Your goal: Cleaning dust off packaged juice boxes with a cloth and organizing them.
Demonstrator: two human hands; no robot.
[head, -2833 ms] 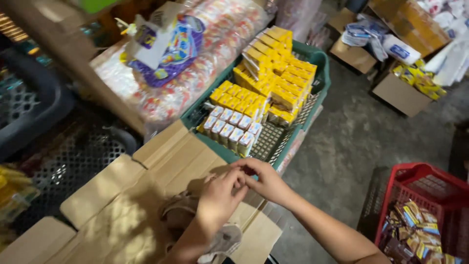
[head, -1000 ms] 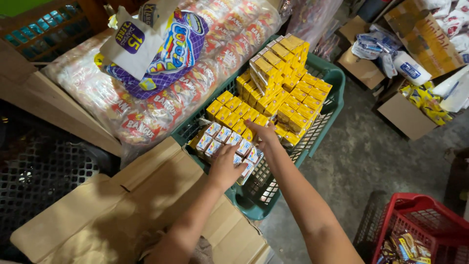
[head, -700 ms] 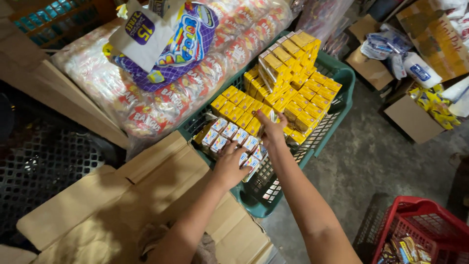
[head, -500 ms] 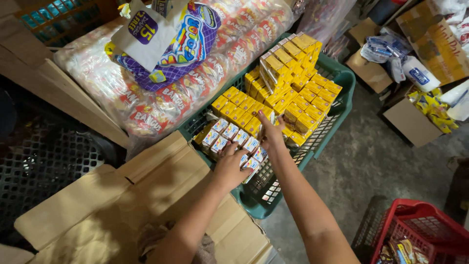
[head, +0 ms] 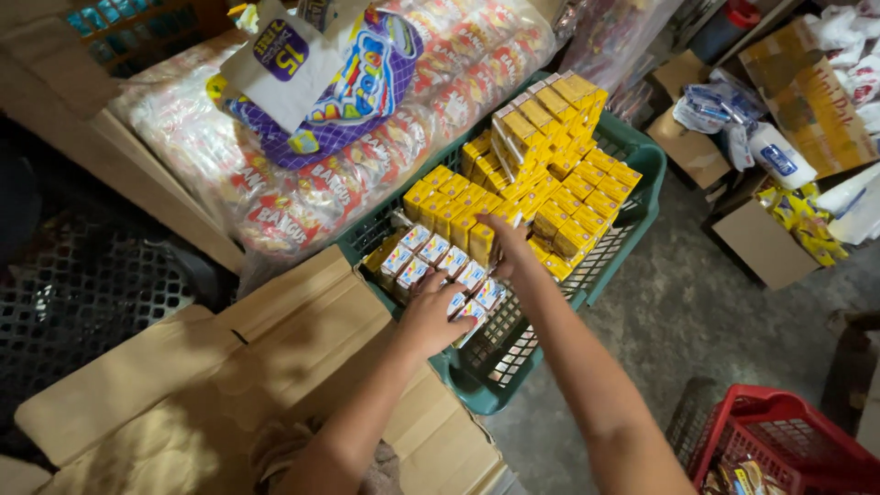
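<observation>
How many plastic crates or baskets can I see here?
2. A green basket full of small yellow boxes sits at centre, where the left hand and right hand reach; a red basket is at lower right. Others may be hidden.

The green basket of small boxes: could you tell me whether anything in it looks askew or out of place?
Yes. In the green basket, the yellow boxes are heaped unevenly, with the tall stack at the back leaning and several lying at angles. The lighter-fronted boxes by the left hand sit in neat rows. Nothing looks spilled or crushed.
</observation>
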